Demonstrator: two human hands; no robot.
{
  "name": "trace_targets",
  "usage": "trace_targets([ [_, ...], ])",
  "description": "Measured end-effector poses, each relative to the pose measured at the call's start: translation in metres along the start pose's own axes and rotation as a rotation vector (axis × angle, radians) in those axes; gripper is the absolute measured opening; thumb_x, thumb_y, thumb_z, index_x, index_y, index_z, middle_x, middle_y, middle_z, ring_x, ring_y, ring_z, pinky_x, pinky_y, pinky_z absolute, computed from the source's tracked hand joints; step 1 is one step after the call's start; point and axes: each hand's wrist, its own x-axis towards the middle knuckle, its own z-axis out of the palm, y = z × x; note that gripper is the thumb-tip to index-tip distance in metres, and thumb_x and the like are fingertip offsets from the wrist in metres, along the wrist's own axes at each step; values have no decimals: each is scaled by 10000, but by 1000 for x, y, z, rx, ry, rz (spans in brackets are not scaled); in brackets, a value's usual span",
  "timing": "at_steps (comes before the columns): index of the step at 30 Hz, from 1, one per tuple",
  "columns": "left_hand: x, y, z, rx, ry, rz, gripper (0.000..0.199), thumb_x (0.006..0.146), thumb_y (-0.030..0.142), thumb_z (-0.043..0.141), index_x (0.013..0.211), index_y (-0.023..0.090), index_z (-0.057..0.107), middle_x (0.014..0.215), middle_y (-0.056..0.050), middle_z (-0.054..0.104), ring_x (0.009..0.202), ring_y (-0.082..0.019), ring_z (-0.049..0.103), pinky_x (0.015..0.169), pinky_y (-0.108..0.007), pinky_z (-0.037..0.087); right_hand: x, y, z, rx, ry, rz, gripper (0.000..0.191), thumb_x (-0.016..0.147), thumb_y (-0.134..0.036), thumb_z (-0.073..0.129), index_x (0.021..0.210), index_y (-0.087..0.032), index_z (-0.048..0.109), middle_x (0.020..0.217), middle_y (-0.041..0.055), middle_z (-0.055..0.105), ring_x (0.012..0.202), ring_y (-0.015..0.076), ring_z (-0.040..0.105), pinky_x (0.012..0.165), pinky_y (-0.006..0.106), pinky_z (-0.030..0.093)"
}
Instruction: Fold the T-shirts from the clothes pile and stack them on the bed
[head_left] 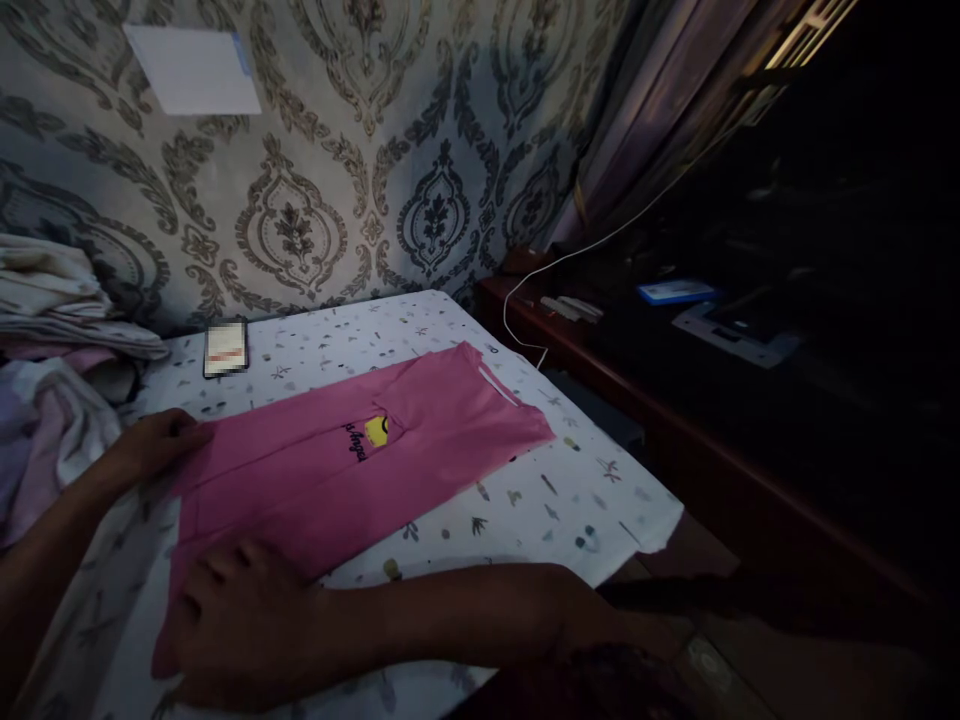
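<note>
A pink shirt [300, 450] lies partly folded on a white patterned cover, its neck end toward the right. Dark lettering and a yellow print show at its middle. The fingers of my left hand [154, 445] are closed on its far left corner. My right hand [244, 615] rests over the near left part of the shirt with curled fingers, closed on the fabric there; the fingertips are partly hidden. The cloth between the two hands lies nearly flat, with long creases.
A phone [226, 348] lies on the cover [600, 500] near the wall. Piled clothes [52, 400] stand at the left. At the right are a dark wooden surface [750, 450], a white cable [577, 255] and a blue-edged item [677, 291]. A patterned wall closes off the back.
</note>
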Motion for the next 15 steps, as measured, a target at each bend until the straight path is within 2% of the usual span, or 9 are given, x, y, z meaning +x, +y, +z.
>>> trace_targets([
  [2,-5,8,-3,90,73,44,415,700,608,544,850,230,628,809,-69,704,803,-323,665,652,-358,498,-11,12,-8,29,19,-17,431,976,-524,544,1091,-126,665,1187,95,704,1104,248,602,883,387,515],
  [4,-7,26,-4,203,191,134,508,730,604,508,1001,192,629,983,-142,698,900,-365,661,744,-433,520,-37,35,-22,72,79,32,377,967,-486,575,1131,-157,662,1246,79,685,1150,232,596,940,382,512],
  [5,-6,41,-3,229,240,202,537,749,590,485,1061,173,618,1054,-170,681,955,-379,652,793,-463,518,-56,50,-31,93,130,103,315,977,-428,569,1126,-170,670,1254,77,684,1166,229,597,951,383,514],
  [6,-3,59,0,214,265,278,540,763,570,467,1088,162,609,1096,-182,668,995,-379,643,833,-476,513,-79,66,-40,120,215,251,291,986,-370,553,1169,-172,662,1284,88,672,1185,223,597,967,382,514],
  [8,6,109,9,64,202,445,480,778,536,455,1050,171,608,1093,-157,672,1024,-340,643,886,-444,506,-133,100,-60,144,379,584,335,998,-349,510,1269,-191,627,1340,105,643,1226,242,589,997,432,509],
  [10,16,170,23,-140,18,564,406,767,520,502,980,192,608,1021,-105,694,966,-286,658,870,-386,517,-193,129,-77,74,492,856,328,984,-353,489,1214,-189,656,1292,132,659,1208,282,601,1016,500,491],
  [11,21,203,32,-199,-80,618,368,773,498,522,968,197,609,999,-86,700,956,-266,659,873,-363,516,-221,142,-83,20,516,960,334,963,-351,497,1194,-177,664,1279,146,659,1214,303,594,1035,517,472],
  [13,29,267,52,-235,-193,681,305,780,401,568,996,192,619,1046,-87,706,977,-246,658,886,-332,503,-268,159,-90,-61,528,1151,418,916,-388,534,1231,-137,646,1307,191,629,1252,344,562,1061,533,442],
  [15,36,322,74,-233,-229,713,291,800,324,591,1051,181,624,1136,-106,698,1023,-239,650,891,-310,493,-299,168,-89,-41,500,1268,480,887,-428,550,1248,-121,629,1241,198,653,1170,340,604,1013,510,475],
])
